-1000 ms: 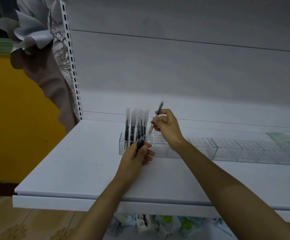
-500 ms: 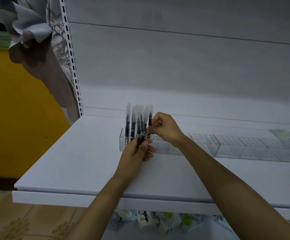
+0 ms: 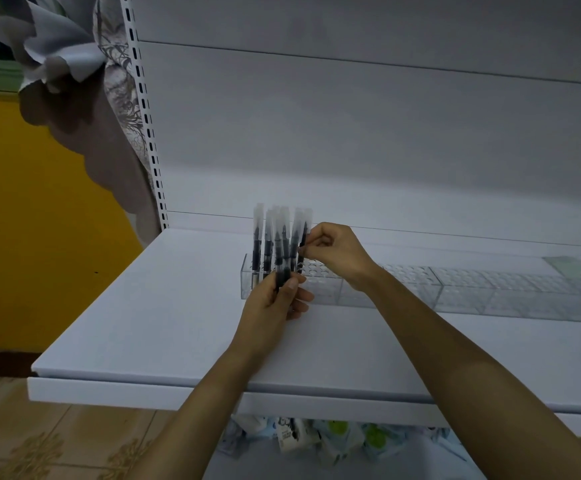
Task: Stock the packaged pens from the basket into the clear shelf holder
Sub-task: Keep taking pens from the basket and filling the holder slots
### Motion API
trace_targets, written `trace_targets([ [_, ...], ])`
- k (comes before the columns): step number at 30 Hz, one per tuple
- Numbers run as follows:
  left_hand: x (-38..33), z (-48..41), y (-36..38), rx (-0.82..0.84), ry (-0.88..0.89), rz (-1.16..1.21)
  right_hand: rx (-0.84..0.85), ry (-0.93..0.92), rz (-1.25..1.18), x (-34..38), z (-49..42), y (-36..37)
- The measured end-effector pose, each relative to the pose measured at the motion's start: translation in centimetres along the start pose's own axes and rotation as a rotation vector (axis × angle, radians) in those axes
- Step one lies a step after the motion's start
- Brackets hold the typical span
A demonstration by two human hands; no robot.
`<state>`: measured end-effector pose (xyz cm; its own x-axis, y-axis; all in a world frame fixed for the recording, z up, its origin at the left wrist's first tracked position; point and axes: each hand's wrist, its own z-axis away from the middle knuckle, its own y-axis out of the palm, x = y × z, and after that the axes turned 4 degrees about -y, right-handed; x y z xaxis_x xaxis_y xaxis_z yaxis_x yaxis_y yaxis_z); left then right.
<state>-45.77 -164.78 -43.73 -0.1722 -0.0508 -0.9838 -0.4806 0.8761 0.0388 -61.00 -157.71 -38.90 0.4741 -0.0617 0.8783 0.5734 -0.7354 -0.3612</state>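
our right hand (image 3: pixel 337 252) pinches one packaged pen (image 3: pixel 304 242) between thumb and fingertips. the pen is close to upright, with its lower end at the holes near the left end of the clear shelf holder (image 3: pixel 330 291). we cannot tell whether the tip is already in a hole. to do this well, we would keep the pinch high on the wrapper, line the pen up plumb over a free hole beside the standing pens (image 3: pixel 257 247), and let it slide down rather than push it, since the sleeve looks thin and likely to crumple.

our left hand (image 3: pixel 271 306) grips a bundle of pens (image 3: pixel 281 268) just in front of the holder's front wall, tips up. that bundle sits right before the filled holes and partly hides them, so we would tilt it away to see the target hole.

the holder runs along the back of the white shelf (image 3: pixel 178 306) toward its right edge, with many open holes there. a slotted upright (image 3: pixel 143 109) stands at the shelf's back left corner, with crumpled paper (image 3: pixel 57 53) beyond it. packets (image 3: pixel 334 431) lie below the shelf's front edge. the basket is not in view.
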Motion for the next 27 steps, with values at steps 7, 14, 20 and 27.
trace_targets([
  [7,0.1,0.0,0.0,0.004,0.013,-0.009,0.006,-0.027,-0.015,-0.1,0.1,-0.2],
  [14,0.0,0.0,0.0,0.007,0.014,-0.022,0.101,0.020,0.085,1.0,0.5,-1.4],
  [20,-0.7,0.5,0.1,0.052,0.088,-0.045,-0.182,-0.088,-0.021,2.0,4.5,-1.6],
  [27,-1.0,1.2,-0.1,0.185,0.112,-0.048,-0.056,-0.091,-0.202,3.0,8.5,1.4],
])
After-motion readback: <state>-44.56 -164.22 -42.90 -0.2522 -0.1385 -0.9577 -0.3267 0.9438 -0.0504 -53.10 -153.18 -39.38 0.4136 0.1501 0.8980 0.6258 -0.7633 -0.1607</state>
